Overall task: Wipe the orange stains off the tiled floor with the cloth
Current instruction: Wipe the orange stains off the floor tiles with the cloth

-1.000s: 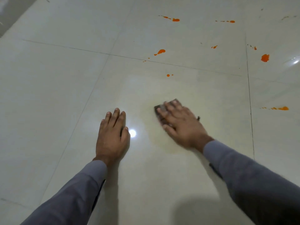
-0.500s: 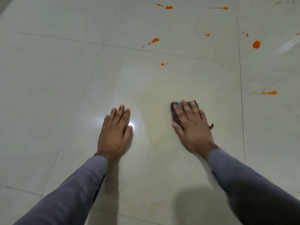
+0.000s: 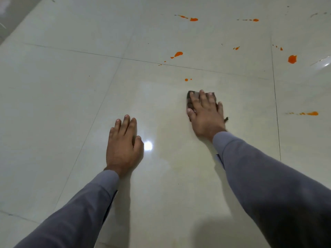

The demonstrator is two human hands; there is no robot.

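My right hand (image 3: 206, 113) lies flat on a small dark cloth (image 3: 189, 102), pressing it to the cream tiled floor (image 3: 53, 104); only the cloth's left edge and a loose thread show. A small orange spot (image 3: 186, 79) sits just beyond the cloth. Further off lie an orange blot (image 3: 178, 54), a streak (image 3: 193, 19), another streak (image 3: 255, 20), a small mark (image 3: 236, 48) and a bigger blot (image 3: 292, 59). An orange smear (image 3: 312, 113) lies to the right, across the tile joint. My left hand (image 3: 123, 142) rests palm down on the floor, fingers apart, holding nothing.
Dark grout lines (image 3: 275, 97) divide the large glossy tiles. A bright lamp reflection (image 3: 148, 145) shines beside my left thumb. A darker strip of floor or wall (image 3: 16, 11) shows at the far left corner. Grey sleeves cover both forearms.
My right hand has slid the cloth forward and to the right, closer to the small orange spot. The left hand has stayed planted. The camera has shifted a little.
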